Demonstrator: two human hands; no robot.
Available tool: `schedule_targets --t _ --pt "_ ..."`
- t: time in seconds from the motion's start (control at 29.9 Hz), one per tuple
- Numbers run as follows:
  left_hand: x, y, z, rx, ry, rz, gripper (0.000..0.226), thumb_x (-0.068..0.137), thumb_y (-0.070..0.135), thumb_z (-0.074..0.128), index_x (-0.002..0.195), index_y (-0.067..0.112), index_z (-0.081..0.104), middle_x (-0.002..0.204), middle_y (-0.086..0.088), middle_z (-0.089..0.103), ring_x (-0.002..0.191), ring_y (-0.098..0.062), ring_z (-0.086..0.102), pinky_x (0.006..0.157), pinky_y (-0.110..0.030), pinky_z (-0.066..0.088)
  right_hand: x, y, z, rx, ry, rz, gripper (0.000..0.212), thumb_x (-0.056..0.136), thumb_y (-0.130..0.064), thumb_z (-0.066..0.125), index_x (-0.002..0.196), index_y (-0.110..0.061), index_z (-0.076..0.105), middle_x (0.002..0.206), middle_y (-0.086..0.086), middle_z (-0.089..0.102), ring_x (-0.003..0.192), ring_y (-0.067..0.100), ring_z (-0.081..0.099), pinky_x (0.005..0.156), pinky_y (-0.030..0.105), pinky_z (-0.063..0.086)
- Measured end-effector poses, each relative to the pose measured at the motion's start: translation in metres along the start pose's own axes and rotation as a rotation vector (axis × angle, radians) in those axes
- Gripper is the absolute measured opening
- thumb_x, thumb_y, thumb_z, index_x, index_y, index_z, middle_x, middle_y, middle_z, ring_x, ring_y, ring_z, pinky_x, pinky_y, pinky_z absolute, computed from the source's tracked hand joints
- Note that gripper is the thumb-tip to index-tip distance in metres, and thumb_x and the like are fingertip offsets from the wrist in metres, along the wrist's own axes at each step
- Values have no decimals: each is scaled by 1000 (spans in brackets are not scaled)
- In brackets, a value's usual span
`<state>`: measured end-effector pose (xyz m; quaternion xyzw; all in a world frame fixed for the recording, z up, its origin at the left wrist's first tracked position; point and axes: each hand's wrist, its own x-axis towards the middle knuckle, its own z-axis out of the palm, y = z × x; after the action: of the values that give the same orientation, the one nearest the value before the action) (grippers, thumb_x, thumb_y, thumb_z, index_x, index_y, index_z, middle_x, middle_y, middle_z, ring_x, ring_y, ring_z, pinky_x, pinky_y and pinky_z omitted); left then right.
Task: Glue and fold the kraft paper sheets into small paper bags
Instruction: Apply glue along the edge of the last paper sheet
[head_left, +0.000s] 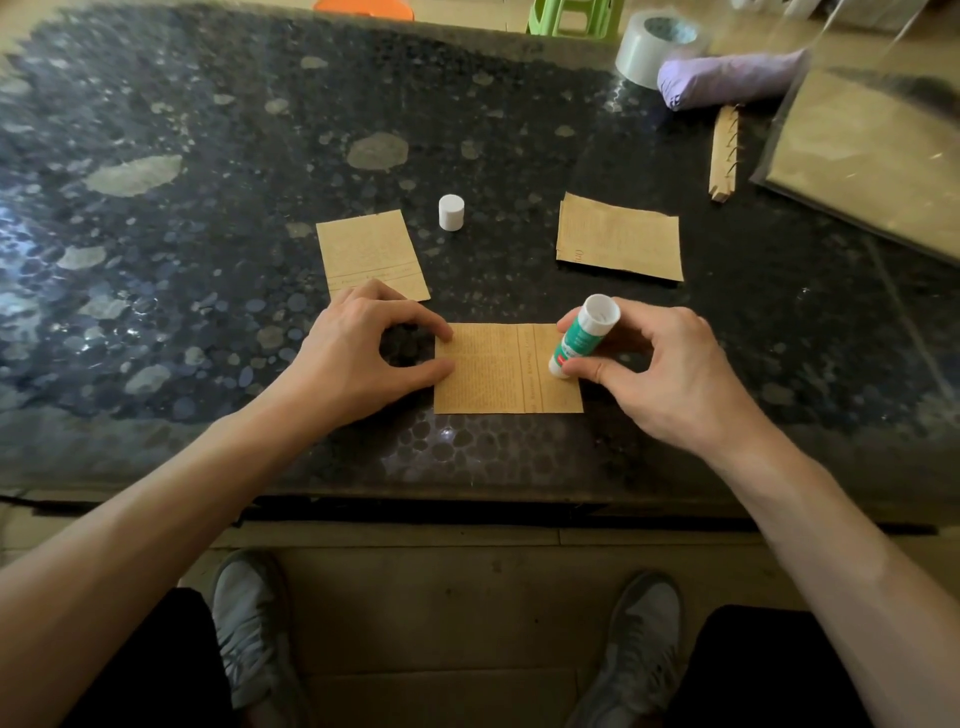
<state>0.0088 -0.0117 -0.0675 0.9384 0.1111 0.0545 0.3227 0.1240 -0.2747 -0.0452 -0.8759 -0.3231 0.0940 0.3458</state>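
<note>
On a dark, speckled surface (208, 208) a kraft sheet (493, 369) is laid flat near the front edge. Its left edge is pressed down by the thumb and forefinger tips of the left hand (358, 353), the two tips held apart. A tilted glue stick (584, 335) is clamped in the fingers of the right hand (670, 364), its lower end set on the sheet's right part. Beyond, a white cap (451, 212) is stood between a second sheet (371, 254) and a small stack (619, 238).
</note>
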Motion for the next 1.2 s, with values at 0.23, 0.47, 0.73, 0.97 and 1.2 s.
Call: schedule_targets --t 0.23,0.47,0.73,0.97,1.2 --pt "0 0 0 2 3 1 37 75 58 71 109 43 73 113 8 54 115 -14 47 103 -43 43 -3 -4 -6 53 -72 23 31 88 -23 82 115 -35 72 116 -16 71 113 2 66 100 28 54" --pt "0 1 -1 0 -3 4 37 75 58 71 109 43 73 114 7 54 115 -14 47 103 -44 44 -6 -4 -6 54 -88 34 33 86 -25 82 115 -37 72 117 -18 71 113 3 67 103 34 56" --pt "0 0 1 -6 4 5 34 76 55 74 108 43 73 114 7 54 115 -15 48 103 -46 45 -10 -5 -8 59 -112 36 31 86 -23 83 112 -37 73 114 -22 70 110 -9 64 95 14 51" --pt "0 0 0 -4 3 8 36 76 55 73 109 41 73 114 6 54 115 -16 48 103 -46 44 -13 -7 -10 29 -138 28 30 86 -24 83 111 -38 73 118 -21 70 113 0 65 102 28 53" --pt "0 1 0 0 -2 1 39 74 58 70 109 41 73 114 6 54 115 -16 48 103 -46 44 -15 -7 -14 13 -185 15 31 86 -24 83 107 -44 72 113 -26 70 112 -11 61 99 20 51"
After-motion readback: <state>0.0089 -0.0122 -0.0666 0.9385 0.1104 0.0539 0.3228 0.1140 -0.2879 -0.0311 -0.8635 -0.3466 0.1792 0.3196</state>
